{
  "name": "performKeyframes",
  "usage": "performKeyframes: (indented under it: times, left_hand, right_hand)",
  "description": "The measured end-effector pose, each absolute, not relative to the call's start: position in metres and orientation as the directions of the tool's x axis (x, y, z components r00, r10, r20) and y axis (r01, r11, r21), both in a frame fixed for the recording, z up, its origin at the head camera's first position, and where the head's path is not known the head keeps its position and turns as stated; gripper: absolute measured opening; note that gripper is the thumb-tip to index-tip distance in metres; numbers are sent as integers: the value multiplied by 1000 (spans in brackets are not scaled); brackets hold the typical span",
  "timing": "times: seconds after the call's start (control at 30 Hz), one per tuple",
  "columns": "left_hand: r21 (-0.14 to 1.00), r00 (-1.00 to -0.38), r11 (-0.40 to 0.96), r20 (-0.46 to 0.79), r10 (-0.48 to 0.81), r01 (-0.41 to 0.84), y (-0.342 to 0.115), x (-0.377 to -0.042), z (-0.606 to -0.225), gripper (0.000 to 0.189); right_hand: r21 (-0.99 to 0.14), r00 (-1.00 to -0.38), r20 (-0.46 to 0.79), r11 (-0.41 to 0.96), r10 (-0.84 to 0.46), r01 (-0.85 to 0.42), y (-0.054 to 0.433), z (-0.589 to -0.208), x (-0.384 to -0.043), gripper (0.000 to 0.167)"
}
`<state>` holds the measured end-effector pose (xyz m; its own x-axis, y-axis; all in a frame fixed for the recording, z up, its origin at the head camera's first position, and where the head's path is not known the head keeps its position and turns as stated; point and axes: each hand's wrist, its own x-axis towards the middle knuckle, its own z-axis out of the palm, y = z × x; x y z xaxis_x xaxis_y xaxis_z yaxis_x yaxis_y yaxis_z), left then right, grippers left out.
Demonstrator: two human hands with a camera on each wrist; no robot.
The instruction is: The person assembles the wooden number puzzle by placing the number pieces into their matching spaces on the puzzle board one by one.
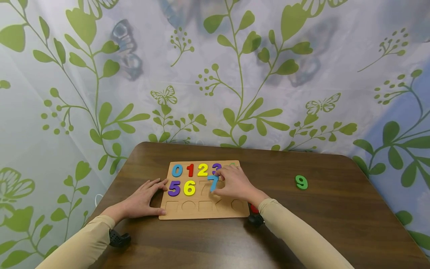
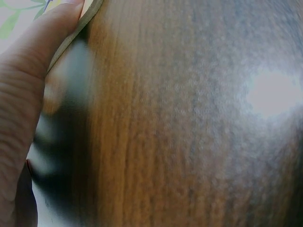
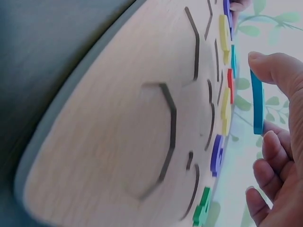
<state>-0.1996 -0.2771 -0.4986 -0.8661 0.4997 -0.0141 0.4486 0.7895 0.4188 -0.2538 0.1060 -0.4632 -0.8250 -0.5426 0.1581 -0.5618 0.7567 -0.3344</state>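
Observation:
A wooden number puzzle board (image 1: 205, 213) lies on the table. My right hand (image 1: 235, 183) pinches a blue number 7 (image 1: 213, 183) between thumb and finger, above the middle row; in the right wrist view the blue 7 (image 3: 256, 101) is edge-on, apart from the board. My left hand (image 1: 142, 200) rests at the board's left edge, fingers spread, fingertips and thumb touching it. Seated in the board are a blue 0 (image 1: 177, 170), red 1 (image 1: 190, 170), yellow 2 (image 1: 203, 170), purple 3 (image 1: 217, 168), purple 5 (image 1: 174, 188) and yellow 6 (image 1: 189, 188). A green piece (image 3: 202, 208) is mostly hidden by my right hand in the head view.
A green number 9 (image 1: 301, 182) lies on the brown table (image 1: 322, 216) to the right. Beside the board, a red piece (image 1: 254, 209) is partly covered by my right forearm and the black wrist device (image 1: 256, 219). A leaf-patterned curtain (image 1: 215, 93) hangs behind the table.

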Motion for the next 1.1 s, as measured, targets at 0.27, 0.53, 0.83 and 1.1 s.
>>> performKeyframes:
  times: [0.27,0.53,0.83,1.1]
  left_hand:
    - [419,-866,792,-28,499,443,-276,-198,-497,79]
    - [417,-871,802,-44,488,428,-276,-198,-496,80]
    - [419,-873,803,-45,486,425,-275,-198,-495,80]
    - [420,-873,803,-47,485,423,-274,-198,-495,79]
  right_hand:
    - [-324,-828,122,767,-547,-554,91,-470,-255,50]
    - [-325,-837,92,778,-540,-537,81,-477,-256,51]
    - [-340,-848,79,786,-523,-516,71,-479,-255,49]
    - [-324,-854,62,799,-516,-506,68,-479,-255,53]
